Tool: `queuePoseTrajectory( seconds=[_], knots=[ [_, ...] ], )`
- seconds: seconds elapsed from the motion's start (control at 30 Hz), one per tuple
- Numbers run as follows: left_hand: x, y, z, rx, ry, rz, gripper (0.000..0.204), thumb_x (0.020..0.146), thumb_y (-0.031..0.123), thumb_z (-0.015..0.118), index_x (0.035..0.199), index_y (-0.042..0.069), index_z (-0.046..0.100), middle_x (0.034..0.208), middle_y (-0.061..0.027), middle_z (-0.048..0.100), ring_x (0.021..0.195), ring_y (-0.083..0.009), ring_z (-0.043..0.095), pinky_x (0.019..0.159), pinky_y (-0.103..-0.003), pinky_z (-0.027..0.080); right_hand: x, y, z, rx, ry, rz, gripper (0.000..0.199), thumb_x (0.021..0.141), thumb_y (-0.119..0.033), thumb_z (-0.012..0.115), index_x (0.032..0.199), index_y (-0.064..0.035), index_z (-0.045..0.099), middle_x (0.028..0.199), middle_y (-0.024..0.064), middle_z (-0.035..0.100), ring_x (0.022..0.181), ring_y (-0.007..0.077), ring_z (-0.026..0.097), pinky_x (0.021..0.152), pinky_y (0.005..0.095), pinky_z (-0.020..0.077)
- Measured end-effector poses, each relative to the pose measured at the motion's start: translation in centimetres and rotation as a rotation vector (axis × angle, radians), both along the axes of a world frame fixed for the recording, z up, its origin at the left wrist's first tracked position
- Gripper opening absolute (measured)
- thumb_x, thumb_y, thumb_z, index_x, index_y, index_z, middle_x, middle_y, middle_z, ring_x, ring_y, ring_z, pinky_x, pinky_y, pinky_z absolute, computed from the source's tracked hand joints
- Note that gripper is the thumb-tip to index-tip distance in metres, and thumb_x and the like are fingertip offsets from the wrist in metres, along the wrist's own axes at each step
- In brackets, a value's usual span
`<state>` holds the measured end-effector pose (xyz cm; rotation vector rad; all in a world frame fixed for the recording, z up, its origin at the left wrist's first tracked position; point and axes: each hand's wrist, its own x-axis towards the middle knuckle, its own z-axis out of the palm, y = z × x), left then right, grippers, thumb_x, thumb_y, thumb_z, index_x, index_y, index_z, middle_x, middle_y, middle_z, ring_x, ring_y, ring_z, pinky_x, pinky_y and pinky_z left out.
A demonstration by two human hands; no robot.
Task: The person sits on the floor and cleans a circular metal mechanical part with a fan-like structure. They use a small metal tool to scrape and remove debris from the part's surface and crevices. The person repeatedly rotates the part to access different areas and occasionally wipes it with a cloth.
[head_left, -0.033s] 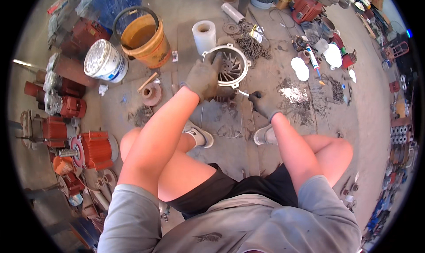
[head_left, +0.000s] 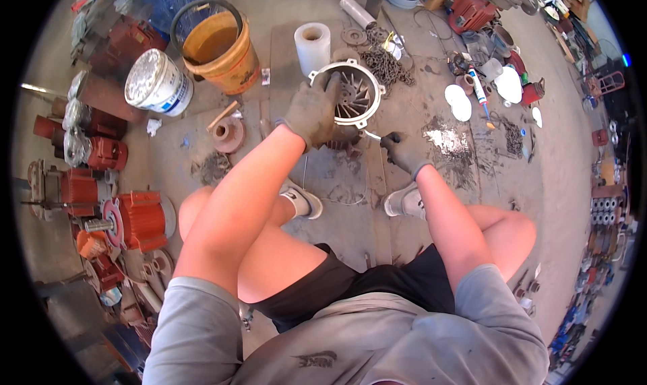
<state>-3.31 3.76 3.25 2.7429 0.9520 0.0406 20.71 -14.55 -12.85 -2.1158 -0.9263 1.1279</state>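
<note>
A motor housing with a pale ring-shaped rim and lugs stands upright on the floor ahead of me. Dark radial fan blades show inside the ring. My left hand, in a dirty grey-brown glove, grips the housing's left side, its fingers reaching over the rim. To the lower right of the rim, my gloved right hand is closed round a slim silver wrench. The wrench's far end points at the rim's lower lug; whether it touches is too small to tell.
Behind the housing are a white film roll and a heap of chain. An orange bucket, a white pail and a hammer lie left. A sealant tube and white discs are right; a red motor stands near left.
The view has shifted slightly, so the floor items sit a little differently. Both hands keep their holds on the housing and the wrench, with the right hand slightly higher in the picture.
</note>
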Motion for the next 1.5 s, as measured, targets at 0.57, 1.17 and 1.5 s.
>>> queuePoseTrajectory(
  seconds=[0.57, 1.17, 1.5],
  knots=[
    [-0.6, 0.2, 0.4, -0.1, 0.146, 0.032, 0.138, 0.072, 0.047, 0.104, 0.174, -0.005, 0.027, 0.176, -0.0339, 0.031, 0.156, -0.055, 0.044, 0.13, -0.052, 0.044, 3.6, 3.5, 1.4, -0.027, -0.026, 0.047, 0.039, 0.11, -0.038, 0.071, 0.112, -0.0007, 0.082, 0.086, 0.012, 0.078, 0.07, 0.0215, 0.074, 0.067, 0.0394, 0.0578],
    [-0.8, 0.9, -1.4, 0.32, 0.1, -0.055, 0.087, 0.09, 0.02, 0.084, 0.167, 0.008, 0.046, 0.16, -0.0205, 0.053, 0.144, -0.0474, 0.054, 0.12, -0.059, 0.048, -1.7, -1.9, -3.3, 0.047, 0.168, -0.157, 0.044, 0.116, -0.043, 0.064, 0.112, -0.0024, 0.082, 0.086, 0.0085, 0.077, 0.071, 0.0174, 0.072, 0.068, 0.037, 0.0579],
    [-1.4, 3.7, -0.6, 0.018, 0.007, -0.122, 0.152, 0.055, 0.05, 0.11, 0.173, 0.0, 0.03, 0.179, -0.0317, 0.03, 0.165, -0.0539, 0.033, 0.137, -0.057, 0.033, 3.8, 2.7, 2.6, -0.178, 0.045, 0.221, 0.044, 0.114, -0.043, 0.067, 0.117, -0.0017, 0.083, 0.085, 0.0082, 0.075, 0.071, 0.0168, 0.073, 0.069, 0.0353, 0.0584]
  ],
)
